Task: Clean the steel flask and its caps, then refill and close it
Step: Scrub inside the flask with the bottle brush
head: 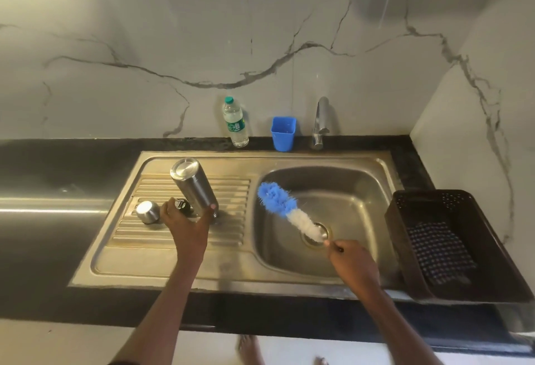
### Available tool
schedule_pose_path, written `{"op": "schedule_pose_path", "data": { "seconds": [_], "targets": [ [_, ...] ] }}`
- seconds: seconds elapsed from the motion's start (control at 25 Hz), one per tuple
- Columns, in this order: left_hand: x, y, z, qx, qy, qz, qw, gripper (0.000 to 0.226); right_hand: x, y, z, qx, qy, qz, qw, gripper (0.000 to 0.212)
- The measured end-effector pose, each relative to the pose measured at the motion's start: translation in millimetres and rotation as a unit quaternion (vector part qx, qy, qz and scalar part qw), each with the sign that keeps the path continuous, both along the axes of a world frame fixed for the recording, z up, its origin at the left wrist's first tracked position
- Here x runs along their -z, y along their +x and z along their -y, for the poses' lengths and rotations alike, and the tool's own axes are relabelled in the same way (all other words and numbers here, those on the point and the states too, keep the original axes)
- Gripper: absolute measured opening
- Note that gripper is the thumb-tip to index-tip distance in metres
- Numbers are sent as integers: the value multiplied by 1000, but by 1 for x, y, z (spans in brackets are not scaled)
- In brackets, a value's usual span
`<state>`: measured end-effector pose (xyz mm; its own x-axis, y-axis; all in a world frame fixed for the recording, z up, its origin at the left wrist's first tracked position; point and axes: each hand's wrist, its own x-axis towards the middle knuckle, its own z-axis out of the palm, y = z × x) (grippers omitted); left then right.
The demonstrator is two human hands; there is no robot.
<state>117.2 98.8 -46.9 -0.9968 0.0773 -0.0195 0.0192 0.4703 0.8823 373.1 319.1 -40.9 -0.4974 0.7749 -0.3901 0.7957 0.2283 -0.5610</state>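
So the flask (193,186) is upside down on the ribbed drainboard of the sink (173,249), mouth end down, flat base up and tilted a bit toward the wall. Left hand (185,224) is wrapped round its lower end, thumb on one side, fingers on the other. Squeezed right between that hand and the flask there's a small dark cap (182,205) with a shiny knob on top, and just left of it a rounded steel cap (147,212) sitting dome up on the ribs.

Right hand (351,263) is over the basin, pinching the thin handle of a bottle brush (289,210). Brush points up and left, fluffy blue bristles at the tip, white bristles lower down, hanging above the drain (316,234).

Other stuff: along the back ledge there's a clear plastic bottle (235,123) with a green cap and a green label (too small to read), a blue square cup (283,133) and a chrome tap (320,123). To the right of the basin sits a dark perforated basket (451,246) with a checked cloth (440,252) in it.

Sink is brushed steel, dull and a bit stained. Counter (43,220) is glossy black stone, wall is white marble-look tile with grey veins. Flask is plain brushed steel, no logo I can make out.
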Motion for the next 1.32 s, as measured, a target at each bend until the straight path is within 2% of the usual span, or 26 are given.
{"op": "schedule_pose_path", "data": {
  "seconds": [0.12,0.2,0.32,0.4,0.48,0.56,0.68,0.8,0.88,0.92,1.0,1.16,1.32],
  "targets": [
    [-1,-14,-8,9,24,-6,1000,114,-3,-10,9,-15,-10,-15,1000,43],
    [3,-27,-11,-6,39,-5,999,113,-5,-22,10,-14,-26,-36,999,40],
    [9,-44,-14,-4,76,-17,997,78,2,-35,14,-17,-22,-69,997,32],
    [2,-50,-20,12,89,10,996,59,5,-45,16,-14,-14,-93,995,22],
    [-4,-54,-25,17,98,25,995,50,8,-52,18,-12,-7,-124,992,16],
    [-11,-62,-30,28,144,39,988,46,8,-56,17,-8,-3,-138,990,22],
    [-29,-81,-43,10,304,103,947,50,9,-52,16,10,10,-131,991,20],
    [-45,-106,-61,-59,466,228,853,66,8,-44,12,36,23,-149,988,24],
    [-52,-119,-70,-86,520,294,797,73,6,-38,4,44,33,-154,987,29],
    [-55,-122,-74,-93,532,312,782,75,4,-36,-2,41,42,-151,987,33],
    [-57,-119,-84,-99,536,329,771,73,0,-36,-15,19,63,-150,986,35],
    [-56,-105,-111,-102,536,339,767,72,-16,-44,-32,-46,102,-125,986,12],
    [-52,-101,-124,-145,534,327,766,77,-23,-37,-50,-55,141,-142,978,7]
  ]
}}
